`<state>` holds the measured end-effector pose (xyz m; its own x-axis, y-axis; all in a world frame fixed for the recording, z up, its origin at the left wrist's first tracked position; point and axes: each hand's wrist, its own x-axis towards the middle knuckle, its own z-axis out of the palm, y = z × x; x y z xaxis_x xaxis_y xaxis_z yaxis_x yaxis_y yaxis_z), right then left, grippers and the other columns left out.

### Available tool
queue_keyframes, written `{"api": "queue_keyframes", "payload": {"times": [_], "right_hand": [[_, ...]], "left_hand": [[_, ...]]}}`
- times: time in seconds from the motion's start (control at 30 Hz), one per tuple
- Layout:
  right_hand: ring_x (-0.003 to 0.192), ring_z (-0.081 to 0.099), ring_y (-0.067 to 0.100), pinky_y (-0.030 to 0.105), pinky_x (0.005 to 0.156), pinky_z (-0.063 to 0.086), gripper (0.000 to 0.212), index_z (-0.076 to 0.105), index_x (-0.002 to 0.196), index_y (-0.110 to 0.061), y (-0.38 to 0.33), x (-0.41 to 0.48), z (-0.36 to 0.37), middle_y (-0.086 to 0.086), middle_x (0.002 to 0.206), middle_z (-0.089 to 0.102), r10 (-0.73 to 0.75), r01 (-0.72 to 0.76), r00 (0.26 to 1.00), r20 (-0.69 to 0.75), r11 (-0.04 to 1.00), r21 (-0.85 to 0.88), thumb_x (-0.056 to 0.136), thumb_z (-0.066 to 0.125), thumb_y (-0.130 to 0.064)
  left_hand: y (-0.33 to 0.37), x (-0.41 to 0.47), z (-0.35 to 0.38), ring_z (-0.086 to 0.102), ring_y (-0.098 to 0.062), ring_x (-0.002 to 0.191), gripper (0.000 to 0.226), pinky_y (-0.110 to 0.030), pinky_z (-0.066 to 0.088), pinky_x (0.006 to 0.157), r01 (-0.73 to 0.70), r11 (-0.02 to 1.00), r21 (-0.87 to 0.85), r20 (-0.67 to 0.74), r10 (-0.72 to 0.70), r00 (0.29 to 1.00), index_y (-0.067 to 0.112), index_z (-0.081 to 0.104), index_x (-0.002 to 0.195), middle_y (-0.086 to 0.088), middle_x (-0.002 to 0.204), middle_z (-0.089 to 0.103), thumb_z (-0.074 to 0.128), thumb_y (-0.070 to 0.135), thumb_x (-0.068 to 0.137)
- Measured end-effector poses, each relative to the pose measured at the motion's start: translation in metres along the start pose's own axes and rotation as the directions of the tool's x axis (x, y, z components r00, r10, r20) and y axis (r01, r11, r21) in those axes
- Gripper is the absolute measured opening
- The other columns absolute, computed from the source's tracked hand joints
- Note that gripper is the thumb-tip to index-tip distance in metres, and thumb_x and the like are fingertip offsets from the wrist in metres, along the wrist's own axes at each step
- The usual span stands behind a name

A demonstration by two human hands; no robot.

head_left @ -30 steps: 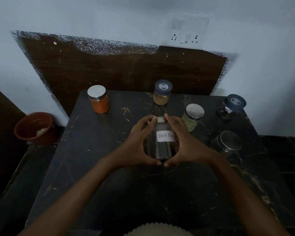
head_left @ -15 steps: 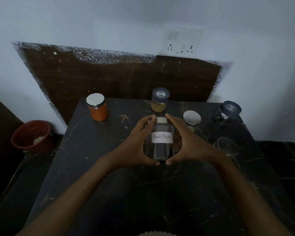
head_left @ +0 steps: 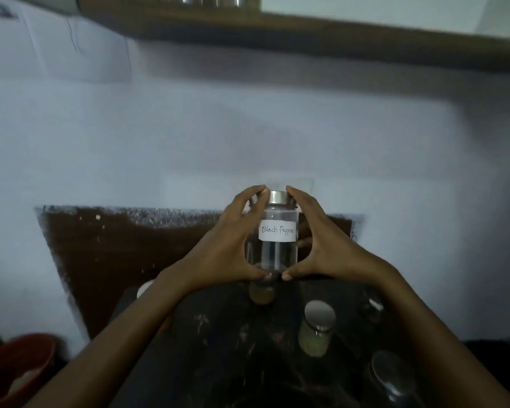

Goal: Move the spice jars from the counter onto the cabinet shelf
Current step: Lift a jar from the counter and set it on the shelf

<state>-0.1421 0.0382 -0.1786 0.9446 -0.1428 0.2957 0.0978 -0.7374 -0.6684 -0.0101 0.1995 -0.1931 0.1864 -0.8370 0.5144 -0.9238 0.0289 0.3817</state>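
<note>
Above counter — left hand, right hand clasp Black Pepper jar upright, lid up.

Black Pepper jar between left hand and right hand, above counter, below shelf. Lidded jar on counter, right side. Bucket left of counter.

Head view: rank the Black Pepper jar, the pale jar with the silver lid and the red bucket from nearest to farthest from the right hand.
1. Black Pepper jar: gripped by the right hand itself.
2. Pale jar with silver lid: on the counter, below that hand.
3. Red bucket: far lower left, beside the counter.
</note>
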Motion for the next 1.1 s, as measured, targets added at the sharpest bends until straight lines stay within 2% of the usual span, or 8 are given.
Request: {"api": "queue_keyframes", "payload": {"times": [0.27, 0.57, 0.63, 0.77, 0.87, 0.93, 1.03, 1.1], "right_hand": [[0.120, 0.038, 0.004, 0.006, 0.083, 0.046, 0.119, 0.005, 0.136, -0.049, -0.051, 0.045, -0.067, -0.035, 0.132, 0.010, -0.181, 0.163, 0.975, -0.130, 0.977, -0.139, 0.057, 0.089, -0.021], [0.113, 0.046, 0.006, 0.014, 0.083, 0.051, 0.127, 0.004, 0.142, -0.044, -0.105, 0.084, -0.142, -0.033, 0.138, 0.010, -0.386, 0.297, 0.891, -0.238, 0.894, -0.336, 0.053, 0.090, -0.018], [0.117, 0.043, 0.008, 0.010, 0.081, 0.049, 0.127, 0.006, 0.143, -0.038, -0.113, 0.095, -0.157, -0.030, 0.138, 0.012, -0.430, 0.323, 0.860, -0.274, 0.875, -0.361, 0.052, 0.090, -0.017], [0.118, 0.037, 0.009, -0.001, 0.075, 0.041, 0.127, 0.006, 0.145, -0.030, -0.126, 0.119, -0.189, -0.022, 0.135, 0.012, -0.512, 0.350, 0.789, -0.341, 0.830, -0.435, 0.052, 0.090, -0.015], [0.118, 0.039, 0.014, 0.006, 0.073, 0.048, 0.124, 0.010, 0.144, -0.028, -0.132, 0.142, -0.208, -0.020, 0.133, 0.012, -0.528, 0.361, 0.765, -0.370, 0.826, -0.433, 0.051, 0.090, -0.010], [0.118, 0.038, 0.016, 0.012, 0.077, 0.047, 0.122, 0.011, 0.144, -0.025, -0.132, 0.157, -0.216, -0.015, 0.136, 0.014, -0.527, 0.352, 0.765, -0.369, 0.823, -0.446, 0.051, 0.089, -0.009], [0.116, 0.035, 0.016, 0.018, 0.086, 0.046, 0.123, 0.011, 0.145, -0.022, -0.132, 0.177, -0.222, -0.006, 0.144, 0.013, -0.507, 0.318, 0.786, -0.353, 0.822, -0.471, 0.050, 0.089, -0.008], [0.120, 0.032, 0.018, 0.027, 0.093, 0.045, 0.125, 0.010, 0.145, -0.022, -0.129, 0.189, -0.225, -0.003, 0.147, 0.008, -0.482, 0.296, 0.813, -0.327, 0.825, -0.481, 0.049, 0.089, -0.007]], "left_hand": [[0.013, 0.070, -0.073, 0.008, -0.009, 0.142, 0.126, -0.037, 0.046, 0.101, -0.153, 0.972, 0.177, -0.104, 0.173, 0.979, 0.031, -0.006, 0.149, 0.020, 0.151, -0.006, 0.080, 0.051, 0.058], [0.042, 0.135, -0.145, 0.011, -0.008, 0.142, 0.129, -0.035, 0.055, 0.087, -0.265, 0.865, 0.427, -0.197, 0.374, 0.906, 0.031, -0.009, 0.148, 0.020, 0.153, -0.019, 0.082, 0.049, 0.059], [0.045, 0.151, -0.157, 0.004, -0.005, 0.143, 0.128, -0.031, 0.047, 0.098, -0.270, 0.840, 0.471, -0.225, 0.410, 0.884, 0.029, -0.010, 0.148, 0.018, 0.154, -0.021, 0.080, 0.050, 0.061], [0.043, 0.185, -0.176, -0.013, -0.002, 0.142, 0.121, -0.029, 0.013, 0.111, -0.188, 0.841, 0.508, -0.303, 0.378, 0.875, 0.025, -0.015, 0.147, 0.013, 0.154, -0.023, 0.067, 0.062, 0.066], [0.030, 0.206, -0.177, -0.021, -0.004, 0.140, 0.115, -0.030, -0.005, 0.112, -0.066, 0.891, 0.450, -0.349, 0.244, 0.905, 0.021, -0.019, 0.147, 0.008, 0.153, -0.026, 0.043, 0.080, 0.070], [0.018, 0.215, -0.171, -0.027, -0.006, 0.139, 0.108, -0.034, -0.010, 0.114, 0.023, 0.885, 0.464, -0.363, 0.166, 0.917, 0.018, -0.019, 0.147, 0.005, 0.152, -0.030, 0.024, 0.081, 0.071], [-0.002, 0.220, -0.159, -0.031, -0.016, 0.138, 0.104, -0.038, -0.009, 0.115, 0.112, 0.876, 0.470, -0.379, 0.086, 0.921, 0.017, -0.024, 0.143, 0.000, 0.148, -0.036, 0.025, 0.080, 0.077], [-0.015, 0.221, -0.152, -0.034, -0.019, 0.136, 0.100, -0.036, -0.013, 0.113, 0.158, 0.815, 0.557, -0.380, 0.081, 0.922, 0.014, -0.027, 0.139, -0.004, 0.146, -0.039, 0.013, 0.081, 0.075]]}}
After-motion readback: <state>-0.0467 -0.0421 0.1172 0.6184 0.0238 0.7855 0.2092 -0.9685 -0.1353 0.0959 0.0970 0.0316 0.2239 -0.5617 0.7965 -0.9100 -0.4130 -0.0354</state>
